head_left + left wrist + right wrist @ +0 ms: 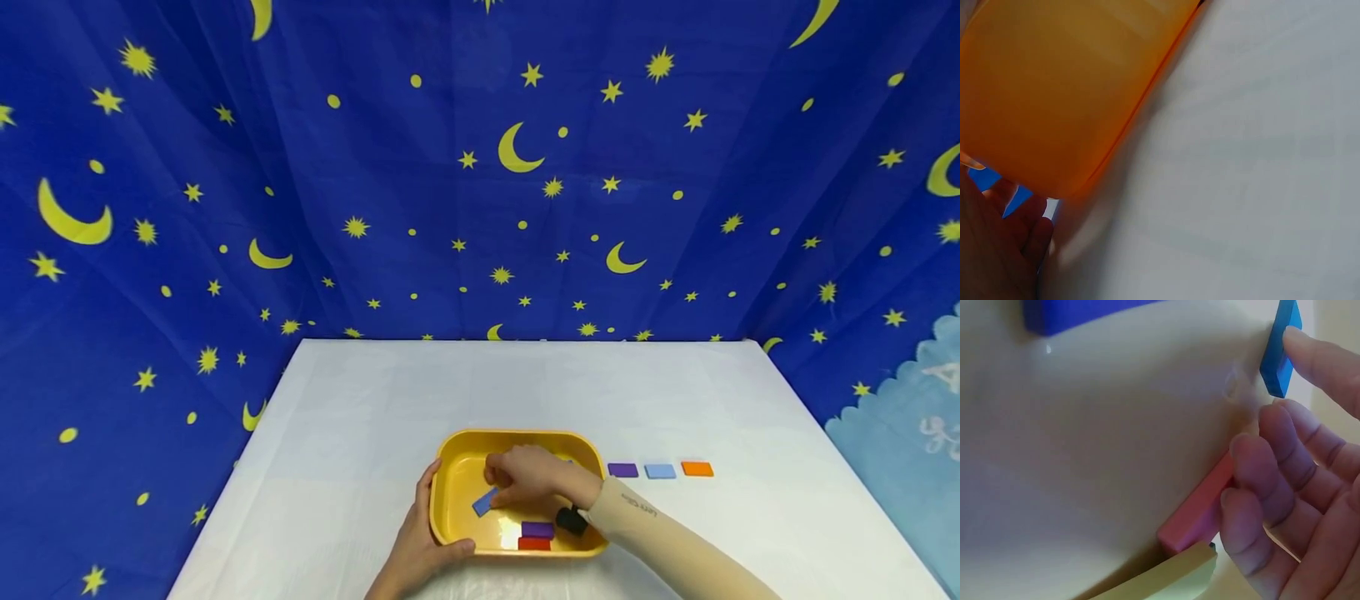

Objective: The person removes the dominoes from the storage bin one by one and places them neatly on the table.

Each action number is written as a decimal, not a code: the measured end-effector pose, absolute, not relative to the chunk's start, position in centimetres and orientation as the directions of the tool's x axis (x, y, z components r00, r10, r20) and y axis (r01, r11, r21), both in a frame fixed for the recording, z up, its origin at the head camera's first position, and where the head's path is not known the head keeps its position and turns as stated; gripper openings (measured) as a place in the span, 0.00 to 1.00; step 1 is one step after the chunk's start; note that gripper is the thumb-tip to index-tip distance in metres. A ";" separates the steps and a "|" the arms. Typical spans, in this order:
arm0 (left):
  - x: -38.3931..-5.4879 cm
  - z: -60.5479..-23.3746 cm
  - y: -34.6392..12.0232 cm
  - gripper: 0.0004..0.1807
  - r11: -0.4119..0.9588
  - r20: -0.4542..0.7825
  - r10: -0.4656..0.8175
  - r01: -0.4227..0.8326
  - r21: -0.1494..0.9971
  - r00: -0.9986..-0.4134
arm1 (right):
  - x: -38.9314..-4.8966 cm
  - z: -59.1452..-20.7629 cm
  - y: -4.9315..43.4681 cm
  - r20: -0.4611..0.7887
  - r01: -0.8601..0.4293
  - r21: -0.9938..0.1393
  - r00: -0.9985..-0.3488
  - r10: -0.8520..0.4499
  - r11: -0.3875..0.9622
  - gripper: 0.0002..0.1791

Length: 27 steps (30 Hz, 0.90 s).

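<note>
A yellow tub (465, 467) stands on the white table. My left hand (420, 529) grips its left end, the thumb along the front rim and the fingers by the side wall; in the left wrist view the tub's outer wall (1066, 94) looks orange. My right hand (528, 475) reaches inside. Its thumb touches a blue block (486, 502), while the other fingers bend loosely apart from it. Beside those fingertips lies a pinkish-red block (1194, 515) in the right wrist view; whether they touch is unclear. A purple block (537, 530) and a red block (534, 544) lie at the tub's front.
Right of the tub, a purple block (623, 470), a light blue block (661, 472) and an orange block (697, 469) form a row on the table (360, 400). A yellow piece (1160, 575) shows low in the right wrist view. Star-patterned blue cloth (420, 192) hangs behind.
</note>
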State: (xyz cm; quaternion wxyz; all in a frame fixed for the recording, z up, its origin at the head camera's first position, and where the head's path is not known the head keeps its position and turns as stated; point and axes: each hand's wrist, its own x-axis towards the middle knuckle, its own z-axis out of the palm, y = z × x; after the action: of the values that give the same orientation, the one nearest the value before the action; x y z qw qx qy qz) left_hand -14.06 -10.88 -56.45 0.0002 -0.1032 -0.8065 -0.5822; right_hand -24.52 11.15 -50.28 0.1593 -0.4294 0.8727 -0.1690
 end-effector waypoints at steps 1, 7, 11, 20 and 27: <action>-14.0 -56.5 -10.9 0.61 0.300 0.122 0.168 0.169 0.939 -0.978 | -24.5 -50.3 11.2 -0.146 -0.687 -0.442 -0.580 -0.802 0.577 0.12; -14.0 -56.5 -10.9 0.61 0.300 0.126 0.172 0.173 0.938 -0.977 | -24.3 -50.4 11.2 -0.175 -0.691 -0.434 -0.565 -0.806 0.578 0.13; -14.1 -56.5 -10.9 0.61 0.312 0.128 0.168 0.176 0.934 -0.977 | -24.2 -50.4 11.2 -0.168 -0.702 -0.407 -0.572 -0.803 0.585 0.14; -14.0 -56.4 -10.9 0.62 0.320 0.128 0.165 0.176 0.931 -0.978 | -24.1 -49.6 11.8 -0.074 -0.656 -0.434 -0.657 -0.750 0.618 0.11; -14.1 -56.6 -10.9 0.62 0.330 0.143 0.152 0.187 0.925 -0.978 | -24.1 -48.5 12.8 0.041 -0.647 -0.449 -0.704 -0.709 0.616 0.08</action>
State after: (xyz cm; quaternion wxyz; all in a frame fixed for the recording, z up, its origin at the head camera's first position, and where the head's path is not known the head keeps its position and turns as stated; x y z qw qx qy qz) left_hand -14.10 -10.89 -56.56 0.0151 -0.1040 -0.8154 -0.5693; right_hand -24.10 12.84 -48.52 0.0702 -0.3784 0.8962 -0.2209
